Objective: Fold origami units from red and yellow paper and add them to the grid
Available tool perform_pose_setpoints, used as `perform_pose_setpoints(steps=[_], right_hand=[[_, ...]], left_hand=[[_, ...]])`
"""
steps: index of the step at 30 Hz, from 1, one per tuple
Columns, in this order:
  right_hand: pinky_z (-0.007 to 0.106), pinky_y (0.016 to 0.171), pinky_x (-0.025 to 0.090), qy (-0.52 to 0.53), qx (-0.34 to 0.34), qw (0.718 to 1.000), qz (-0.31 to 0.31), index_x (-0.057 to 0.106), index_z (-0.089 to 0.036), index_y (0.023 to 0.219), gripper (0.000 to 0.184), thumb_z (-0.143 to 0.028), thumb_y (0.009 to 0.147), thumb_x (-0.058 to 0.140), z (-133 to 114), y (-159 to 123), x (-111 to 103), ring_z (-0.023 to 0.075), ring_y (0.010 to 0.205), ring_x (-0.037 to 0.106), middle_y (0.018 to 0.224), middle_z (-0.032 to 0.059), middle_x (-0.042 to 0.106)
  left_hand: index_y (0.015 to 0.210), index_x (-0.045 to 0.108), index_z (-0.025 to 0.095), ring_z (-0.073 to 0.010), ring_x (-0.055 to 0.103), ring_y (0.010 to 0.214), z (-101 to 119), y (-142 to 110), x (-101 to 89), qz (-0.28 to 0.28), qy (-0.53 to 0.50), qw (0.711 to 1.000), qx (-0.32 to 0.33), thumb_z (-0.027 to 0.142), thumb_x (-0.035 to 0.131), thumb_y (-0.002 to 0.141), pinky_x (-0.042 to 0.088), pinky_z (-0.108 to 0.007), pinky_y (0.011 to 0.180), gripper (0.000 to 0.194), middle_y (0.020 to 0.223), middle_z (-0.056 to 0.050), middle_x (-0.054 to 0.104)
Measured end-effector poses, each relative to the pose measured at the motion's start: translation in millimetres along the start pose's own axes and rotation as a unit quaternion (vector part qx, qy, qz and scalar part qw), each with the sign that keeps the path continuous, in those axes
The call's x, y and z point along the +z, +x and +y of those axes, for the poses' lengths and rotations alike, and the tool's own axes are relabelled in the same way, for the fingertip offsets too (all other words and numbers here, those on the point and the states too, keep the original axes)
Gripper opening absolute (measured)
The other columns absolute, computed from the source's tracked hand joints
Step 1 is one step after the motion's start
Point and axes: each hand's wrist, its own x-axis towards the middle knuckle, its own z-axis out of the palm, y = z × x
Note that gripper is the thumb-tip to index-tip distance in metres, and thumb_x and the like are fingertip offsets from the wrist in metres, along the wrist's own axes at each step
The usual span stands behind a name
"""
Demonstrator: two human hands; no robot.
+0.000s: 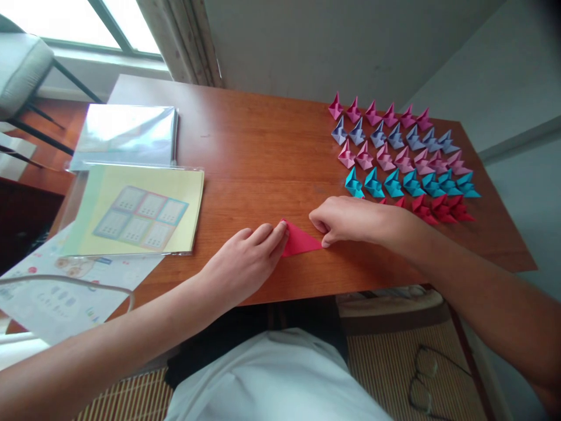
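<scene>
Plainly, the red paper (300,241), folded to a triangle, lies on the counter (263,152) near its front edge, between the left hand (249,260) and the right hand (346,219). Left fingers sit close together on its left end and the right hand is curled, thumb at the right tip, though I cannot tell whether either grip pinches or merely presses. Beyond the right hand stand rows of folded shapes (412,185); the yellow pack (144,213) lies left.
</scene>
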Motion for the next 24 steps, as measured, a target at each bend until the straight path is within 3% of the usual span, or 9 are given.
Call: perform_pose_setpoints(steps=[3,7,12,15,17,24], right_hand=[[0.028,0.052,0.03,-0.007,-0.023,1.0,0.016,0.07,-0.022,0.088,0.019,-0.017,0.071,0.078,2,-3,6,0.0215,0.075,0.067,0.086,0.0038,0.074],[0.029,0.06,0.035,0.03,-0.054,0.996,0.063,0.068,-0.022,0.08,0.02,-0.004,0.079,0.06,4,-13,18,0.02,0.077,0.067,0.087,0.0037,0.074],[0.03,0.066,0.038,0.103,0.012,0.978,0.181,0.067,-0.021,0.082,0.02,-0.011,0.09,0.052,-12,-27,40,0.0213,0.085,0.068,0.092,0.0049,0.074],[0.031,0.063,0.037,0.143,0.053,0.96,0.234,0.064,-0.022,0.085,0.008,-0.025,0.091,0.061,-23,-28,57,0.0204,0.078,0.065,0.091,0.0035,0.072],[0.031,0.064,0.037,0.155,0.066,0.95,0.264,0.063,-0.021,0.085,0.012,-0.032,0.09,0.067,-26,-26,69,0.0214,0.08,0.065,0.09,0.0038,0.071],[0.03,0.067,0.041,0.262,0.042,0.904,0.336,0.055,-0.022,0.079,0.017,-0.019,0.088,0.069,-26,-21,96,0.0185,0.077,0.062,0.083,0.0007,0.067]], left_hand=[[0.134,0.063,0.009,-0.027,0.058,0.113,-2,1,-1.3,-0.009,-0.014,1.0,-0.003,0.01,0.04,0.096,0.053,-0.035,0.077,0.044,0.152,-0.013,0.052],[0.14,0.059,0.01,-0.0283,0.056,0.118,-3,-2,1.1,-0.017,-0.055,0.998,-0.021,0.011,0.044,0.095,0.053,-0.037,0.086,0.047,0.155,-0.011,0.049],[0.147,0.051,0.011,-0.0307,0.051,0.127,0,-8,3.8,-0.014,-0.097,0.994,-0.044,0.013,0.046,0.093,0.05,-0.04,0.096,0.054,0.159,-0.011,0.043],[0.149,0.048,0.012,-0.0313,0.051,0.127,5,-9,0.0,-0.021,-0.097,0.993,-0.056,0.015,0.046,0.094,0.049,-0.041,0.096,0.055,0.16,-0.01,0.041],[0.15,0.047,0.014,-0.0315,0.05,0.128,10,-11,-4.4,-0.023,-0.092,0.993,-0.069,0.015,0.046,0.095,0.049,-0.042,0.094,0.054,0.161,-0.01,0.04],[0.152,0.042,0.018,-0.0312,0.05,0.134,33,-35,-16.8,0.0,-0.134,0.981,-0.141,0.019,0.046,0.097,0.049,-0.045,0.099,0.055,0.159,-0.011,0.043]])
